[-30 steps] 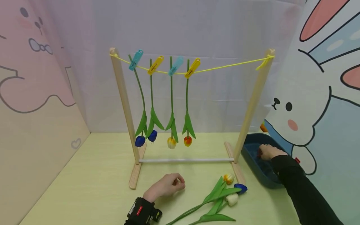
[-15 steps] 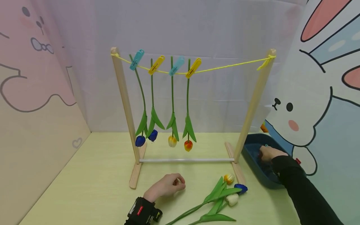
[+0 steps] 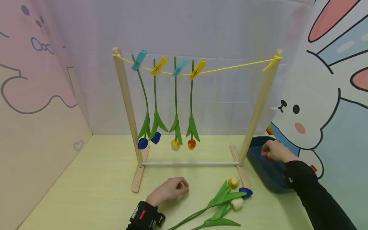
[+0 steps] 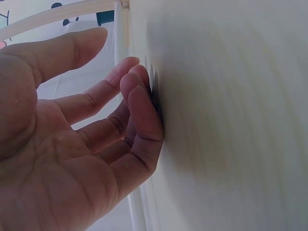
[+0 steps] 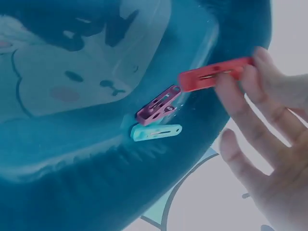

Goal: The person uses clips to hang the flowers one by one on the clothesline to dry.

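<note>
My right hand [image 3: 277, 151] is over the dark blue basin [image 3: 260, 169], pinching a red clothespin [image 5: 207, 76] between thumb and fingers. Inside the basin, in the right wrist view, lie a purple clothespin [image 5: 156, 106] and a turquoise clothespin [image 5: 156, 132], side by side. My left hand [image 3: 169, 190] rests on the table with loosely curled fingers and holds nothing. To its right lie artificial tulips with a yellow bloom [image 3: 233, 182], a blue bloom [image 3: 245, 192] and a white bloom [image 3: 237, 203]; their stem ends run out of the frame.
A wooden frame [image 3: 126, 105] carries a yellow string [image 3: 230, 67]. Several tulips hang from it head down by turquoise and yellow clothespins [image 3: 197, 69], all toward the left. The frame's right foot [image 3: 242, 175] stands between the loose tulips and the basin.
My right hand has risen from the bottom of the basin, and the red clothespin is in its fingers. The left hand and the loose tulips have stayed put.
</note>
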